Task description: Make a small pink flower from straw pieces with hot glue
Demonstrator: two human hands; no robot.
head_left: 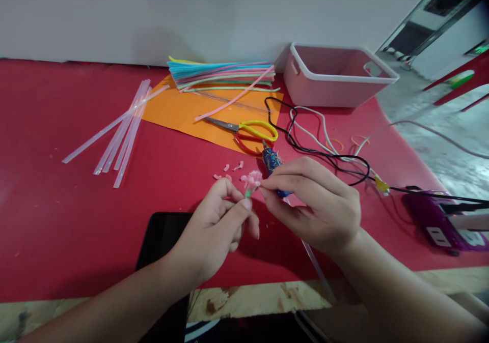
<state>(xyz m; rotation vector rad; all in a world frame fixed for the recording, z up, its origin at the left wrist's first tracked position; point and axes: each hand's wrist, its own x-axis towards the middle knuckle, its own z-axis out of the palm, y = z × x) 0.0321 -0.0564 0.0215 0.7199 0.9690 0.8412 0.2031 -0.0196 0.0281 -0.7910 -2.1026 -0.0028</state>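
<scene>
My left hand (221, 226) is closed, with thumb and fingers pinching the green base of a small fluffy pink flower (251, 180). My right hand (317, 203) comes in from the other side, its thumb and fingertips pressed together at the flower's petal edge. Below the right fingers lies a blue hot glue gun (270, 159), partly hidden by that hand. A clear glue stick (315, 264) trails from behind it toward the table's front edge. Small pink scraps (226, 168) lie just beyond the flower.
Scissors (255, 132) rest on an orange sheet (168, 111) beside bundled pipe cleaners (221, 73). Several glue sticks (124, 134) lie left. A pink bin (328, 86), tangled cords (324, 152) and a purple power strip (439, 221) occupy the right. A black phone-like slab (160, 236) sits under my left wrist.
</scene>
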